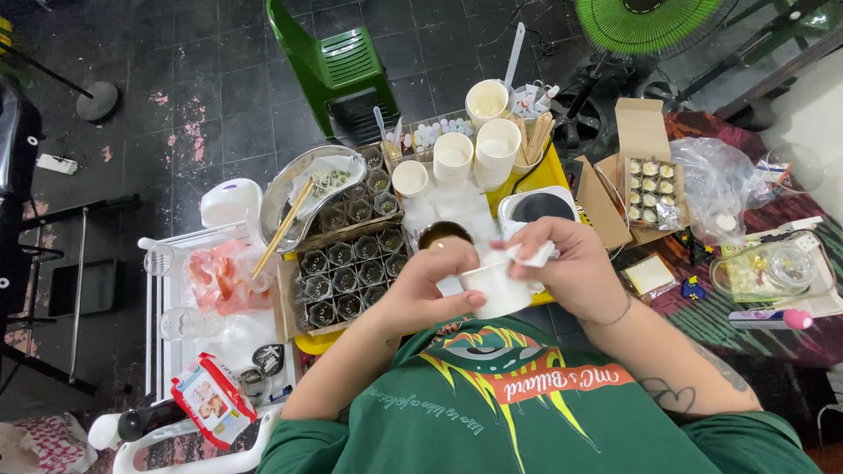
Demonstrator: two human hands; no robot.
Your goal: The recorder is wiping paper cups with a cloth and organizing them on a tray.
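The left hand (430, 285) grasps a small white paper cup (496, 288) by its side, held over the person's lap just in front of the yellow table (553, 171). The right hand (571, 263) has its grip pinched on a scrap of white tissue (534, 256) at the cup's rim. The work in hand looks like wiping the cup. To do it well, I'd keep the left grip light so the thin wall does not buckle, turn the cup slowly against the tissue, and keep the rim level. Just beyond the hands stand a dark round tin (443, 233), stacked white cups (454, 158) and a tray of small dark glass jars (347, 272), near enough to knock with an elbow
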